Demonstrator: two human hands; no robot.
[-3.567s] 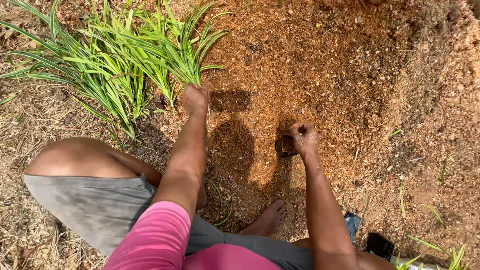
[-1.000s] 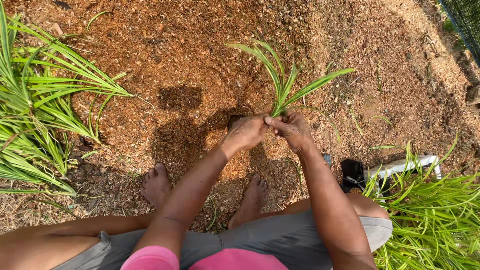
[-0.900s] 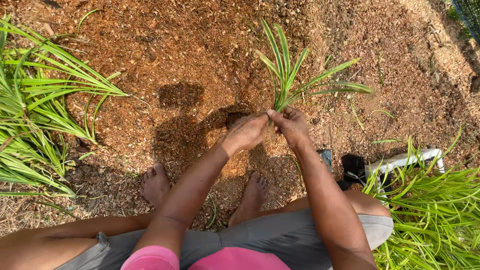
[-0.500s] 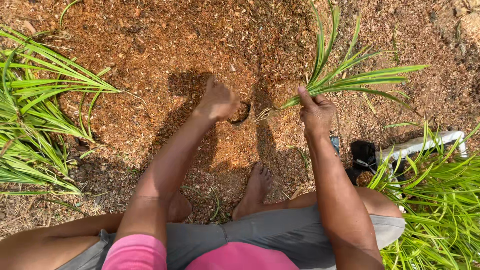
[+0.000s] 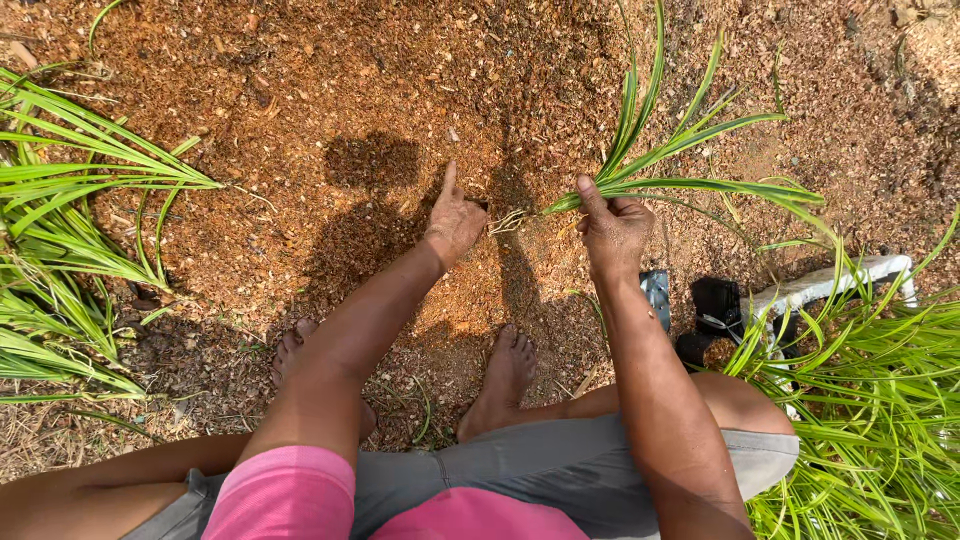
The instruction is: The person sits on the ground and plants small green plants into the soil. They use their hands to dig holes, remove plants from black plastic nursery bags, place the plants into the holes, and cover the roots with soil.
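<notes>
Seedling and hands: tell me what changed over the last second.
The two hands, joined at the seedling's base a second ago, have parted. The right hand kept its grip on the seedling and swung it right, leaves now leaning sideways, roots bared. The left hand let go and presses a finger into the soil. Bare feet and the grass clumps stayed put.

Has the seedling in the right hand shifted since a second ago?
Yes. The seedling, pinched by the right hand, has swung right, away from the left hand, which stays at the dug hole.
</notes>
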